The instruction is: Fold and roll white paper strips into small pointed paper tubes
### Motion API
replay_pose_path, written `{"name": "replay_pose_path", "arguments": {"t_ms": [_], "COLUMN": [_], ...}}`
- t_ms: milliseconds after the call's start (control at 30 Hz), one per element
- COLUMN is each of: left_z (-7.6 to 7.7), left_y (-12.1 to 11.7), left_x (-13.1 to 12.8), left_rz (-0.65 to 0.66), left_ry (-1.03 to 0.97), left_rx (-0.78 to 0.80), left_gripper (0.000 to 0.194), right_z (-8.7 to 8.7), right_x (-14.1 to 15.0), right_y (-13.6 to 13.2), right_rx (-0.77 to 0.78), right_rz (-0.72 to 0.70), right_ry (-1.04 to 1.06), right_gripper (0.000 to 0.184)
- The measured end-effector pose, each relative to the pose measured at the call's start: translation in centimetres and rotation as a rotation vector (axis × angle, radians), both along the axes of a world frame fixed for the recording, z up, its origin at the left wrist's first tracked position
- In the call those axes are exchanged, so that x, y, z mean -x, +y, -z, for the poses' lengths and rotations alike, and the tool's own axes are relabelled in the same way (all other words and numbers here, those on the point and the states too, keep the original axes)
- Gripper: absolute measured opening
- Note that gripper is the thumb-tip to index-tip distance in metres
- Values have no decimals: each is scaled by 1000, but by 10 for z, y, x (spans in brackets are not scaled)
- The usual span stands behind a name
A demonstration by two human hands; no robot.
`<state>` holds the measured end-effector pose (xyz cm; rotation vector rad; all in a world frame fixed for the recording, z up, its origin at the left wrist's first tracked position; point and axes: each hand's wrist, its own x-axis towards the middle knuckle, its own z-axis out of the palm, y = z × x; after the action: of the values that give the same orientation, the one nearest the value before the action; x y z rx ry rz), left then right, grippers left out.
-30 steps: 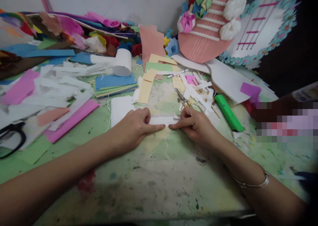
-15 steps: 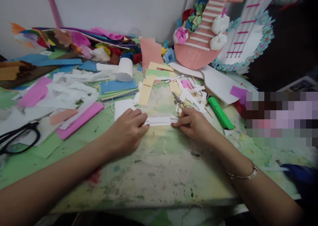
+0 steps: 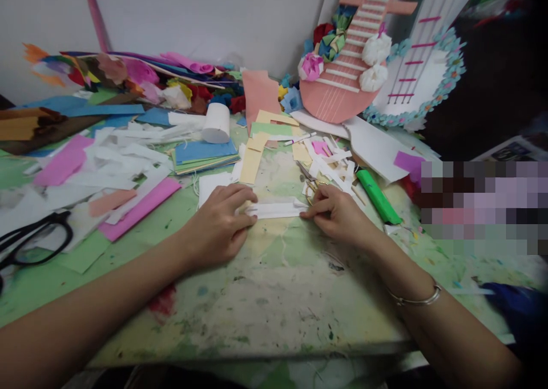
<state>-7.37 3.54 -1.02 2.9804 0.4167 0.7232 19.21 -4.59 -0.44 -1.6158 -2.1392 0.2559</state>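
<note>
A narrow folded strip of white paper (image 3: 276,209) lies on the paint-stained green table (image 3: 274,298). My left hand (image 3: 218,226) has its fingers curled and pinches the strip's left end against the table. At the strip's right end my right hand (image 3: 338,212) pinches it too, fingers pressed together. A silver bracelet (image 3: 417,300) sits on my right wrist. Small gold-handled scissors (image 3: 311,181) lie just behind my right hand, partly hidden by it.
Paper scraps and strips cover the table's far half: a white paper roll (image 3: 216,122), a stack of coloured sheets (image 3: 203,154), a pink strip (image 3: 141,206), a green marker (image 3: 379,196), black scissors (image 3: 29,243) at left. Paper guitar models (image 3: 346,75) lean at the back right.
The view has tilted down and shifted slightly. My left index finger, stretched along the strip a second ago, has drawn back to the strip's left end; both hands still hold the strip.
</note>
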Motion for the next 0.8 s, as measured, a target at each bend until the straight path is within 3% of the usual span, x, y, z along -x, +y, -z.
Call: {"name": "replay_pose_path", "arguments": {"t_ms": [133,233,567,800], "left_z": [5,7,15,14], "left_y": [5,7,9,10], "left_x": [2,2,-2,-4], "left_rz": [60,74,134,138], "left_ry": [-1,23,9,-3], "left_rx": [66,88,27,120], "left_gripper": [21,22,21,24], "right_z": [2,4,-1,0], "right_x": [0,0,-3,0], "right_y": [0,0,0,0], "right_rx": [-165,-168,-96,-145], "right_rz": [-178,-249,-267,-277], "right_ry": [-8,8,-62,-36], "right_gripper": [31,34,35,27]}}
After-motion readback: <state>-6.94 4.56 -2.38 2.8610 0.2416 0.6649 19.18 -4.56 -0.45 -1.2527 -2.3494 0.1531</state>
